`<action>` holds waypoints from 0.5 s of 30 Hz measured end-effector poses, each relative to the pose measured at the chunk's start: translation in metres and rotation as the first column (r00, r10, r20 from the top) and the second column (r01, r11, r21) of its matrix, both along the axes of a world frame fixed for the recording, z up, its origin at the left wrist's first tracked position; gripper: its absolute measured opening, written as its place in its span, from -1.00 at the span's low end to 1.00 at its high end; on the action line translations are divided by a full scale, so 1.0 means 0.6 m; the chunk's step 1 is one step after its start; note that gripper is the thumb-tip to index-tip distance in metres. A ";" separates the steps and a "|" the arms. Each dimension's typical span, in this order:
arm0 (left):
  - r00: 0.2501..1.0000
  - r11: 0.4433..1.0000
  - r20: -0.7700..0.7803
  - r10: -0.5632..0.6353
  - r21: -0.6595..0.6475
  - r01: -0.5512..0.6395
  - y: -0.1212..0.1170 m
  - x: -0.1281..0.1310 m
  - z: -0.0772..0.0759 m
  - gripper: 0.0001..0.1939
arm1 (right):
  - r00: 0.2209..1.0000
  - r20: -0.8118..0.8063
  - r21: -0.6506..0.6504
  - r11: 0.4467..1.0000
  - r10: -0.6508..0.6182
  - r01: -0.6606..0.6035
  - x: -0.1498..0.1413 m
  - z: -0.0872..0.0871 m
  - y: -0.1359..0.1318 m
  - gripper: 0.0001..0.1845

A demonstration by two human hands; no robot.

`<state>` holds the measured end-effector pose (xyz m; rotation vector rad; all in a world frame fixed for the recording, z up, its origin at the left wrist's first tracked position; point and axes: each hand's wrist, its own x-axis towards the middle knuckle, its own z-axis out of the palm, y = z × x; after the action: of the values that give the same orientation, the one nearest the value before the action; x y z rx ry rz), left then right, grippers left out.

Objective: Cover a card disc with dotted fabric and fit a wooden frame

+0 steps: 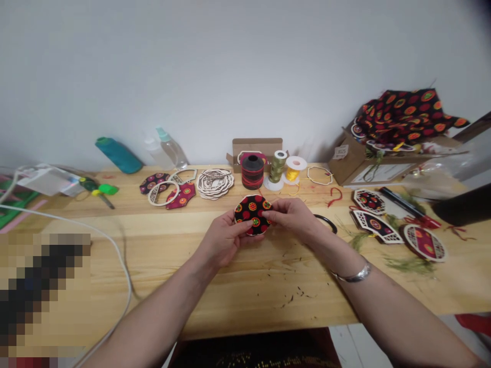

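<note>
Between my two hands is a rounded fabric-covered piece (252, 207), black with red, orange and green flower dots and a pale rim. My left hand (226, 236) grips its lower left, the thumb lying across the front and fingers behind. At the right edge, my right hand (290, 216) pinches it between thumb and fingers. A silver bracelet circles my right wrist. Just beyond the piece stands a spool of dark red and black cord (252, 174). Partly hidden behind my right hand, a black ring-shaped object (328, 223) rests on the wooden table (245, 286).
Green thread (277, 168) and yellow thread (294, 171) spools stand at the back. Stacked wooden cutouts (215, 184) lie left of them. A cardboard box (368, 163) piled with patterned fabric (406, 115) is at right, near decorated frames (425, 243). A white cable (125, 266) crosses the left side.
</note>
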<state>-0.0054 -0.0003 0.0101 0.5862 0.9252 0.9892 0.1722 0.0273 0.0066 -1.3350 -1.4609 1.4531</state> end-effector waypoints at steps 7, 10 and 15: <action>0.997 0.998 -0.062 -0.039 0.056 0.043 -0.003 -0.002 -0.006 -0.68 | 0.996 -0.067 -0.001 0.998 -0.055 0.055 0.001 0.019 -0.001 -0.64; 0.990 0.990 -0.120 -0.072 0.109 0.085 -0.004 -0.003 -0.009 -0.64 | 0.993 -0.105 0.017 0.998 -0.055 0.057 -0.003 0.018 -0.002 -0.66; 0.978 0.982 -0.184 -0.098 0.143 0.125 -0.005 -0.003 -0.008 -0.66 | 0.992 -0.074 0.045 0.994 -0.098 0.101 -0.005 0.015 -0.005 -0.70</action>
<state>-0.0072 -0.0036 0.0053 0.8584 0.9659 0.9228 0.1694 0.0242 0.0156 -1.2940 -1.3557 1.3794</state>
